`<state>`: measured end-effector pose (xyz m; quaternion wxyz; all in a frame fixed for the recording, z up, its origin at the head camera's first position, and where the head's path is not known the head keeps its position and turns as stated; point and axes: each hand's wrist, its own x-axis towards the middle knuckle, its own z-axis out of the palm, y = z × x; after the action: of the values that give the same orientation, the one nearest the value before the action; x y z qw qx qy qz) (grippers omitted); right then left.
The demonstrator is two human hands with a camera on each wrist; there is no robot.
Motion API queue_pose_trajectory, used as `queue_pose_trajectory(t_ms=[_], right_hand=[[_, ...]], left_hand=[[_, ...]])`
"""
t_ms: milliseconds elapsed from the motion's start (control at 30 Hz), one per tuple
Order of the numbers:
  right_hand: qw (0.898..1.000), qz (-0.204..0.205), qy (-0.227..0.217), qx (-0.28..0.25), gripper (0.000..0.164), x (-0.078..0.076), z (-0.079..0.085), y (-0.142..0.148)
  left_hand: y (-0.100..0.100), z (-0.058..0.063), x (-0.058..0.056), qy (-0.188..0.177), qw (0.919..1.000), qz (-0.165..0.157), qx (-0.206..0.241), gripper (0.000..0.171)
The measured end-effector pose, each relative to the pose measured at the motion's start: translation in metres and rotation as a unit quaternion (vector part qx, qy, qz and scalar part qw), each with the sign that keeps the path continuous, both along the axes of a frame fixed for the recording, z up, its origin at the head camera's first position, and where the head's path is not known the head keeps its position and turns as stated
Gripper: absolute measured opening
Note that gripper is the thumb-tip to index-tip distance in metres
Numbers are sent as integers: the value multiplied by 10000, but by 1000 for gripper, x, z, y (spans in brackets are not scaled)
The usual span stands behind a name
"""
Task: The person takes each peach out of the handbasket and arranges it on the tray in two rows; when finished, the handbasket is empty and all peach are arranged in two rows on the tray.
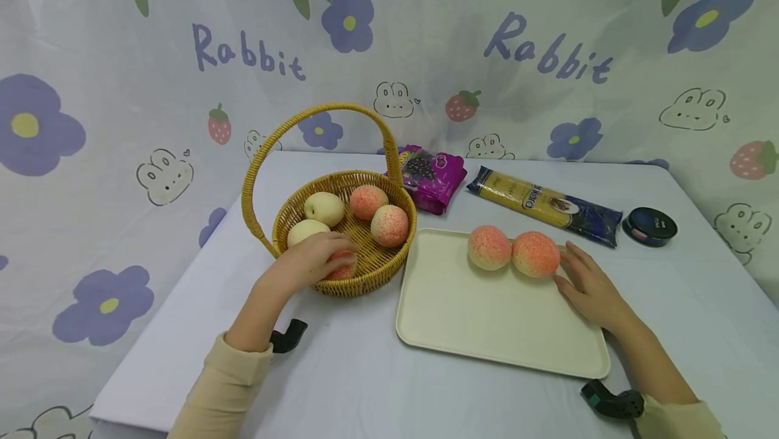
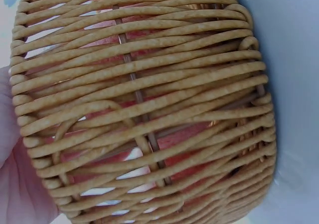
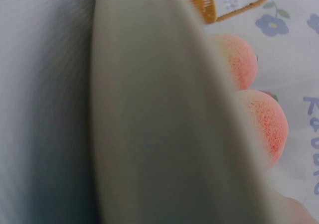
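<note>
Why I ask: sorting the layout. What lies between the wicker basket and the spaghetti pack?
In the head view, a purple snack bag lies between the wicker basket and the spaghetti pack, touching neither.

**Staged tabletop set, home-style props**

Not a real kitchen: a table [image 1: 365, 371] under a pale cloth stands against a hung backdrop sheet [image 1: 548, 53] printed with "Rabbit", purple flowers, bunnies and strawberries. Grocery props are laid out: wicker basket [image 1: 371, 270] of peaches and pale fruit, cream tray [image 1: 487, 317], spaghetti packet [image 1: 544, 205], purple snack bag [image 1: 432, 178], small dark tin [image 1: 650, 226]. Wrist-worn cameras point to a recording setup.
</note>
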<state>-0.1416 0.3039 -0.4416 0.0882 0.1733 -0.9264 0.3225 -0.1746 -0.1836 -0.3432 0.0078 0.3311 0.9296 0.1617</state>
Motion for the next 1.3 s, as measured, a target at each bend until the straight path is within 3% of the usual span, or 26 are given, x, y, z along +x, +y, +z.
queue_pose_trajectory(t_ms=[167,367,633,733,800,867,900,967,1067,1167,1233,1300], right_hand=[[10000,2,18,-5,48,0,0,1],[9999,-94,-39,34,49,0,-1,2],[10000,-43,-52,-47,49,0,-1,1],[9999,-40,-120,-82,49,1,-1,0],[9999,-32,-134,-92,48,1,-1,0],[9999,-27,-118,-105,48,0,-1,0],[9999,-17,-99,-107,48,0,-1,-1],[9999,-10,-72,-107,48,0,-1,0],[9999,-5,-68,-108,47,0,-1,1],[9999,14,-69,-105,46,0,-2,1],[9999,37,-68,-121,46,-1,-3,1],[9999,49,-71,-132,46,-1,-3,1]], left_hand=[[-2,-2,4,86,9998,-115,-102,17],[-5,1,6,379,9968,-375,-596,24],[-5,13,11,152,9969,-521,-564,24],[-4,16,14,-212,9981,-278,-505,27],[-3,17,16,-1103,9931,323,-217,35],[-2,19,16,-2018,9737,1043,189,46],[-1,19,16,-2413,9596,1391,397,51],[0,20,15,-2927,9354,1863,680,58],[-1,22,13,-3182,9247,1954,742,62],[-1,22,11,-3590,9000,2169,1183,67],[1,20,10,-4031,8670,2270,1853,66],[5,18,8,-4371,8352,2221,2491,54]])
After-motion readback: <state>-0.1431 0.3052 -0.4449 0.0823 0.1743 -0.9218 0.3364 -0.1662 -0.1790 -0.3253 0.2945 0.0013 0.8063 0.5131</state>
